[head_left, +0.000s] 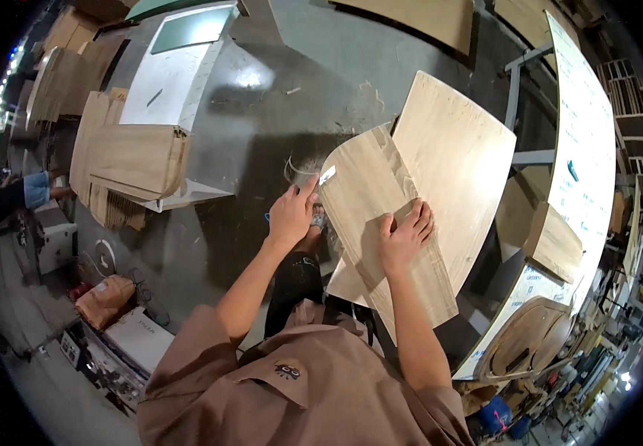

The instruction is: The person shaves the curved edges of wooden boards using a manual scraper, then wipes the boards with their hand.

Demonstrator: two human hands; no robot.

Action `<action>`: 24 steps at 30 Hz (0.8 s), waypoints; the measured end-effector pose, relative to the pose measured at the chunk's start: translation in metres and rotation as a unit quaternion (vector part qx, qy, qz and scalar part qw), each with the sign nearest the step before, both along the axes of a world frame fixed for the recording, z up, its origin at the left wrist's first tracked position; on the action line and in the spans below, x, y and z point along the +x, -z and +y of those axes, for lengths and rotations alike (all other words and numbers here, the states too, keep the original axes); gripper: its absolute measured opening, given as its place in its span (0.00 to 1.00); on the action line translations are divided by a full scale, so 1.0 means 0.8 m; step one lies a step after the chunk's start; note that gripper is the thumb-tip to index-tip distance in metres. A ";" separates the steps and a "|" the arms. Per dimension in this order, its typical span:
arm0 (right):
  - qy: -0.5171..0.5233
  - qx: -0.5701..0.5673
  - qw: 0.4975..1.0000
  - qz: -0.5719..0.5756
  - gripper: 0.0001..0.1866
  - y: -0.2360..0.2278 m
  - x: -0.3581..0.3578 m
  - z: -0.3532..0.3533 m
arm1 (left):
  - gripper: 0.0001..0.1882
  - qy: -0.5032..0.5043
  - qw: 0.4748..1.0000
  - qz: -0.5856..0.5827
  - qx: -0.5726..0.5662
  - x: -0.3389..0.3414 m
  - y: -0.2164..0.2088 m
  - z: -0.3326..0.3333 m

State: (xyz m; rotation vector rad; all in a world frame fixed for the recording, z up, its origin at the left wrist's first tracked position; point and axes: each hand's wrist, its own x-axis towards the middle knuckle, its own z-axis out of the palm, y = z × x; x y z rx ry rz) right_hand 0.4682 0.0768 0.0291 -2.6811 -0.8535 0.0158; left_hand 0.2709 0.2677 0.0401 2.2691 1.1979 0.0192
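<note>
A light wood-grain board (381, 223) with a rounded far left corner lies at a slant in front of me. Beneath it is a larger pale wooden panel (455, 141). My right hand (405, 236) rests on the board's face, thumb apart from the fingers, steadying nothing else. At the board's left edge is my left hand (292, 214), its fingers drawn together with the index finger reaching forward. By that fingertip a small white piece (327, 175) shows at the edge. Whatever the left fingers hold is too small to make out.
Stacked wooden boards (135, 160) sit at the left near a white panel (165, 82). To the right stands a long white-topped table (585, 149) bearing a wooden block (555, 241) and an oval wooden piece (526, 338). Another person (27, 192) is at far left.
</note>
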 end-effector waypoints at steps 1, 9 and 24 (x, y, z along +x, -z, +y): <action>-0.004 0.002 1.000 -0.006 0.44 0.001 0.001 0.001 | 0.26 0.017 1.000 0.019 0.004 0.002 -0.007 0.011; 0.009 -0.019 1.000 -0.022 0.44 0.007 0.009 0.009 | 0.25 0.095 0.994 0.036 0.045 -0.009 0.000 0.039; 0.006 -0.059 0.998 -0.011 0.43 0.012 0.016 0.004 | 0.28 0.202 0.977 0.028 0.066 0.036 0.003 0.115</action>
